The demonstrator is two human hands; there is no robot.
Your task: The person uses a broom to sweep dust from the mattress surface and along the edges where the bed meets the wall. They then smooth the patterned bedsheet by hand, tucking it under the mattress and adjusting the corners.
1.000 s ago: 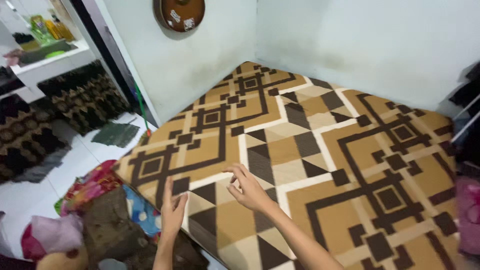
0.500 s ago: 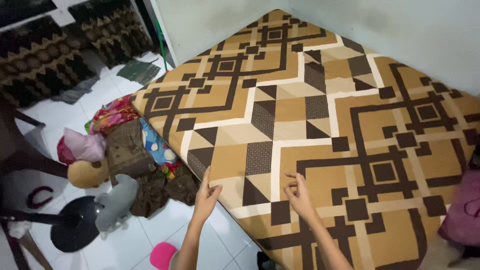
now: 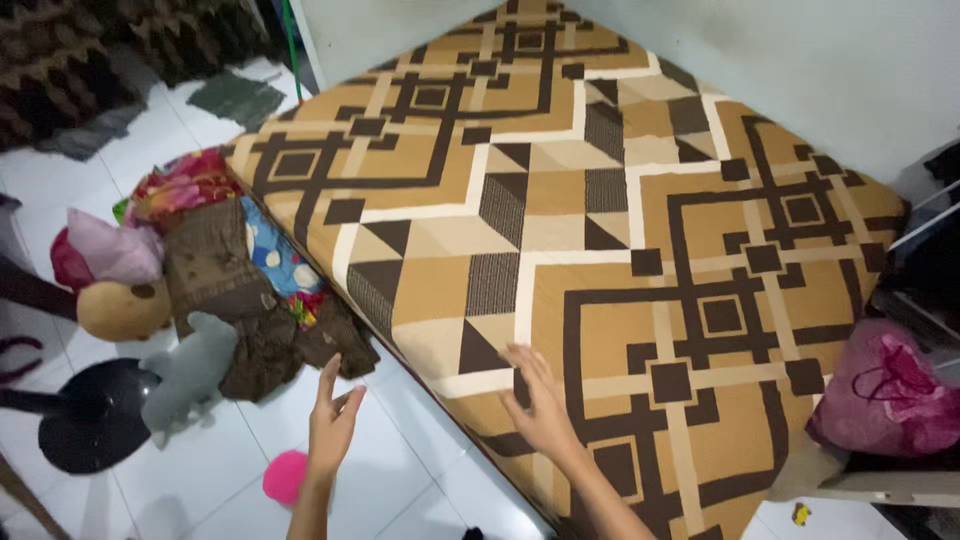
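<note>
A mattress (image 3: 600,210) in a brown, tan and white geometric sheet fills most of the view, set into the room's corner. My right hand (image 3: 540,400) rests flat with spread fingers on the sheet near the mattress's near left edge. My left hand (image 3: 332,425) hovers open over the white tiled floor (image 3: 400,470), just left of that edge, holding nothing. Both forearms come in from the bottom of the view.
A heap of pillows, cloth and soft toys (image 3: 210,280) lies on the floor against the mattress's left side. A black round fan base (image 3: 85,415) and a pink object (image 3: 285,477) sit near it. A pink bag (image 3: 890,390) rests at the right.
The view has shifted along the mattress's edge toward its near corner. My left hand has come off the mattress edge and now hangs over the floor. My right hand stays on the sheet.
</note>
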